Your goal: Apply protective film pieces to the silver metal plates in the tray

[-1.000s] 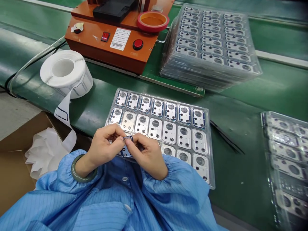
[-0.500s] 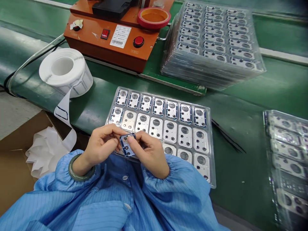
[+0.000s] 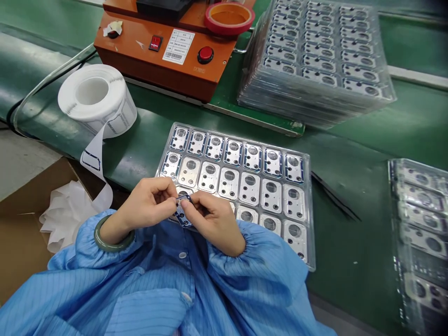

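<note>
My right hand (image 3: 215,221) pinches a small metal plate (image 3: 181,215) with a dark blue border and round holes, its thumb on the face. The plate is tilted, close in front of my body. My left hand (image 3: 149,203) is closed in a pinch at the plate's upper left corner. Whatever lies between those fingertips is too small to make out. Under and beyond both hands lies a clear plastic tray (image 3: 312,224) with rows of similar plates. Its far row bears blue borders, as does the leftmost plate of the second row; other visible ones are plain silver.
A roll of white label tape (image 3: 122,109) trails its strip into a cardboard box (image 3: 21,233). Behind stand an orange machine (image 3: 140,65) with red tape (image 3: 229,30) on it and a stack of filled trays (image 3: 315,105). Black tweezers (image 3: 336,198) and another tray (image 3: 420,219) lie rightward.
My left fingers have drawn back from behind the plate and closed into a pinch at its corner. The plate has tipped in my right hand. The whole view has shifted slightly.
</note>
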`<action>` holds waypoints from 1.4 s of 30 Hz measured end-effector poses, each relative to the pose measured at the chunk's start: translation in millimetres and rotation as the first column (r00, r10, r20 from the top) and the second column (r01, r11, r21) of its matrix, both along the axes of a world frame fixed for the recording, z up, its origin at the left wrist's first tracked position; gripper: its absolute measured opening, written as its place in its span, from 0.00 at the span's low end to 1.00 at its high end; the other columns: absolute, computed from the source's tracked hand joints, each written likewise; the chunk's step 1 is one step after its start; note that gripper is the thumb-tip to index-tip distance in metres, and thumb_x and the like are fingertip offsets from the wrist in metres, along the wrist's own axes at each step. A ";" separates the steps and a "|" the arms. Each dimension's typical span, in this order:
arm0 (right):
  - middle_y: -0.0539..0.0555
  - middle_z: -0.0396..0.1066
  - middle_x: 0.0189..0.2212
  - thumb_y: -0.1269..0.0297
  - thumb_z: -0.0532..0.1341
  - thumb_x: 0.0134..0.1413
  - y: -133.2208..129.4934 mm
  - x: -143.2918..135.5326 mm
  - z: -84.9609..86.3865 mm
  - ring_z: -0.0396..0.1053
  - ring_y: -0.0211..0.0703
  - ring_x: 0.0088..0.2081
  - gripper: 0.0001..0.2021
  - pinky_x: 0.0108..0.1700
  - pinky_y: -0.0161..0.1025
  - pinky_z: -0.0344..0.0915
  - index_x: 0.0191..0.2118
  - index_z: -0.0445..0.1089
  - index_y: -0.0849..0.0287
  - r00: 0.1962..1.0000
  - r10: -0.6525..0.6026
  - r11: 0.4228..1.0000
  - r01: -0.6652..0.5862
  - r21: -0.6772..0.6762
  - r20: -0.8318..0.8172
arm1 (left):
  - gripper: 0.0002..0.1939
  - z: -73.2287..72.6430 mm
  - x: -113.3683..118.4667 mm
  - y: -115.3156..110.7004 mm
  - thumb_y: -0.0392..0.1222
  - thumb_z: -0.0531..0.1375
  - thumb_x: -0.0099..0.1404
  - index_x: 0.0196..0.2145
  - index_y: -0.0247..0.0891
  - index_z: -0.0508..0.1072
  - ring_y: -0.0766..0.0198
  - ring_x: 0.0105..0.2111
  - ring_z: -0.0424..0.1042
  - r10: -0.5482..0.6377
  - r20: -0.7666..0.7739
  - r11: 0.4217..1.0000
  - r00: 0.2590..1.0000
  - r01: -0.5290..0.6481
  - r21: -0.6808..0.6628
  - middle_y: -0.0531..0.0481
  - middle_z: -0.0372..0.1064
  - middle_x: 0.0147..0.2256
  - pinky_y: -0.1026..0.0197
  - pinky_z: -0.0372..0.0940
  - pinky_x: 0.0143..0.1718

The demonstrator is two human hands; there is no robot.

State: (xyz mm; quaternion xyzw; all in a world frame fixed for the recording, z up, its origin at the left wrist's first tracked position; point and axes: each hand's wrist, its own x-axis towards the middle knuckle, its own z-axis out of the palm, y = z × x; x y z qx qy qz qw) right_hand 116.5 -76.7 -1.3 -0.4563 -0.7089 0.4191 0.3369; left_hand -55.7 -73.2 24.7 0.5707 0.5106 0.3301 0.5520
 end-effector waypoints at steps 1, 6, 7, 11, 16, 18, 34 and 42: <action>0.46 0.57 0.17 0.63 0.57 0.56 0.2 0.0 0.3 0.54 0.32 0.20 0.12 0.22 0.32 0.51 0.23 0.63 0.59 1.000 0.003 1.000 -0.003 0.000 0.007 | 0.04 0.7 -0.6 0.7 0.32 0.56 0.51 0.20 0.34 0.64 0.75 0.17 0.54 -0.007 -0.002 1.000 1.000 0.006 -0.013 0.58 0.56 0.17 0.70 0.50 0.18; 0.45 0.55 0.16 0.63 0.57 0.55 0.6 -0.1 2.6 0.53 0.32 0.20 0.13 0.22 0.32 0.50 0.22 0.61 0.58 1.000 -0.016 1.000 0.016 -0.026 0.014 | 0.03 -1.6 -4.5 1.1 0.30 0.55 0.49 0.22 0.34 0.67 0.74 0.18 0.56 -0.020 0.035 0.999 0.999 0.022 -0.050 0.56 0.59 0.18 0.71 0.51 0.18; 0.45 0.55 0.17 0.62 0.57 0.55 0.7 -0.1 3.1 0.53 0.32 0.20 0.13 0.22 0.32 0.50 0.22 0.61 0.58 1.000 -0.015 0.999 0.016 -0.033 0.012 | 0.03 -2.3 -5.3 0.9 0.30 0.55 0.48 0.22 0.34 0.67 0.73 0.19 0.56 -0.024 0.043 0.998 0.999 0.026 -0.055 0.56 0.60 0.19 0.71 0.52 0.18; 0.45 0.53 0.16 0.62 0.58 0.55 1.6 -0.3 5.2 0.51 0.32 0.19 0.13 0.22 0.32 0.50 0.22 0.60 0.58 0.999 -0.045 0.997 0.043 -0.069 -0.025 | 0.06 -2.4 -7.1 0.2 0.29 0.55 0.48 0.25 0.34 0.70 0.72 0.20 0.61 -0.027 0.094 0.997 0.995 0.033 -0.065 0.55 0.63 0.20 0.70 0.57 0.20; 0.44 0.53 0.16 0.62 0.57 0.55 2.4 -0.9 7.5 0.50 0.32 0.19 0.13 0.21 0.32 0.50 0.21 0.59 0.58 0.991 -0.095 0.986 0.081 -0.144 -0.089 | 0.06 -1.0 -5.9 -0.4 0.36 0.60 0.56 0.33 0.34 0.72 0.69 0.21 0.68 0.006 0.144 0.995 0.990 0.008 -0.100 0.52 0.69 0.23 0.68 0.65 0.23; 0.44 0.52 0.16 0.62 0.57 0.55 2.3 -0.7 7.3 0.50 0.32 0.19 0.13 0.21 0.32 0.49 0.22 0.59 0.58 0.990 -0.098 0.984 0.082 -0.161 -0.100 | 0.06 -1.8 -4.0 -0.6 0.40 0.60 0.59 0.33 0.34 0.72 0.69 0.21 0.69 0.029 0.119 0.995 0.992 -0.018 -0.100 0.51 0.70 0.23 0.68 0.67 0.23; 0.50 0.68 0.22 0.60 0.55 0.57 1.5 4.5 0.0 0.65 0.36 0.22 0.09 0.25 0.34 0.64 0.36 0.68 0.59 0.967 -0.125 0.957 0.059 -0.284 -0.220 | 0.11 -13.7 1.3 -2.5 0.46 0.59 0.63 0.34 0.34 0.68 0.68 0.19 0.72 0.321 0.155 0.946 0.934 -0.324 -0.008 0.55 0.70 0.19 0.68 0.67 0.23; 0.51 0.71 0.25 0.64 0.56 0.55 0.6 4.3 -2.7 0.68 0.37 0.24 0.09 0.28 0.35 0.67 0.41 0.67 0.60 0.955 -0.105 0.961 0.025 -0.276 -0.278 | 0.10 -12.8 3.4 -2.8 0.46 0.59 0.63 0.34 0.35 0.67 0.69 0.19 0.71 0.350 0.170 0.933 0.921 -0.360 0.027 0.56 0.69 0.19 0.69 0.66 0.23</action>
